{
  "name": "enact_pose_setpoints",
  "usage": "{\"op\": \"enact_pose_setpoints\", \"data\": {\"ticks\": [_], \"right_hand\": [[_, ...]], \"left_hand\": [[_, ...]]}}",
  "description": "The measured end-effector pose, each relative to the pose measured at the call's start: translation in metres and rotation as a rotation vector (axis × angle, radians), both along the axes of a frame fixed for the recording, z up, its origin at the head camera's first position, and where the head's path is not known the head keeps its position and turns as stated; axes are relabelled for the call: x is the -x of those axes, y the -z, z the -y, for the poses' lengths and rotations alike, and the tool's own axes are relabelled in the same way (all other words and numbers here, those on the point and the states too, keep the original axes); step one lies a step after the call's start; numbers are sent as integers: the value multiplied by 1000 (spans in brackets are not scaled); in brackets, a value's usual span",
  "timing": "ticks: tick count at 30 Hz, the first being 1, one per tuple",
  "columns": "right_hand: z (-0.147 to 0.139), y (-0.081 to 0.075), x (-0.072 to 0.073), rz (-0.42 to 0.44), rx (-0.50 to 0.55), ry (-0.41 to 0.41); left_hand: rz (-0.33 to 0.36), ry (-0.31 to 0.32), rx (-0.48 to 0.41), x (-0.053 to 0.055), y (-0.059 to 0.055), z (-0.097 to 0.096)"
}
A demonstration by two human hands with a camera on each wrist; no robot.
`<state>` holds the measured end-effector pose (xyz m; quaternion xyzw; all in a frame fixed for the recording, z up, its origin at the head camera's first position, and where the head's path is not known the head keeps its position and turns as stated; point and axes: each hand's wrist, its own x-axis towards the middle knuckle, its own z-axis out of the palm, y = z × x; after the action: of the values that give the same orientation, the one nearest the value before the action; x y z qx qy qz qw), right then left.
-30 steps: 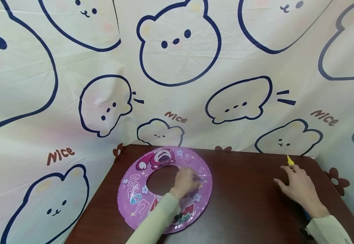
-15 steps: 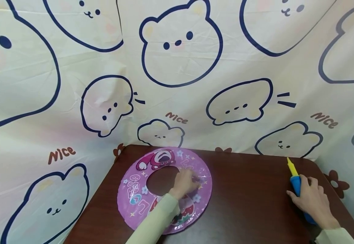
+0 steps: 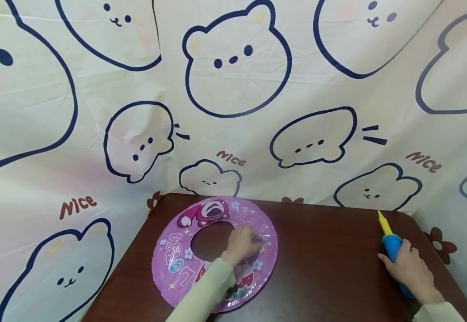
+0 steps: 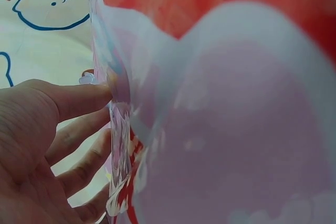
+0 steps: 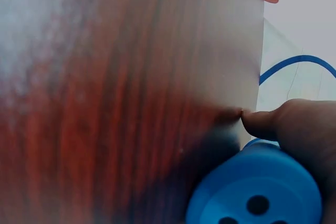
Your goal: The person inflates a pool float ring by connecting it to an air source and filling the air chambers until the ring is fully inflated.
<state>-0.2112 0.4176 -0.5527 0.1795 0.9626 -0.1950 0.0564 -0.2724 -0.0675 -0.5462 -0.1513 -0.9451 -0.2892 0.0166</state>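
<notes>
In the head view, a purple swim ring printed with bears, flowers and strawberries lies on the brown table. My left hand bends over the right side of its band, by the inner edge. The left wrist view shows the thumb and fingers at the glossy, creased vinyl, a small clear piece just above the thumb. At the table's right side, my right hand grips a blue hand air pump with a yellow nozzle pointing away. Up close in the right wrist view is the pump's holed blue end.
The brown wooden table meets a cream curtain printed with bear outlines at its back and both sides. The table's right edge runs close past my right hand.
My right hand has drawn back toward me and to the right, uncovering the pump's nozzle and blue barrel, and now grips it. My left hand stays at the swim ring.
</notes>
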Motion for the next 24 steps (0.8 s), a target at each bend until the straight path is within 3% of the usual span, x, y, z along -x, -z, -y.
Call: {"op": "enact_pose_setpoints", "data": {"ticks": [6,12,16,24], "right_hand": [[-9,-3,0,59,28,-74],[-17,-9,-1,45,29,-142],[-16,-16,-2,41,27,-167],[-8,-24,1,56,39,-181]], "left_hand": [[26,-13,-19,-2,-2,0],[36,1,-34,-1,-2,-1],[57,-8,-45,-1,-2,-1],[22,-11,-15,-2,-1,0]]}}
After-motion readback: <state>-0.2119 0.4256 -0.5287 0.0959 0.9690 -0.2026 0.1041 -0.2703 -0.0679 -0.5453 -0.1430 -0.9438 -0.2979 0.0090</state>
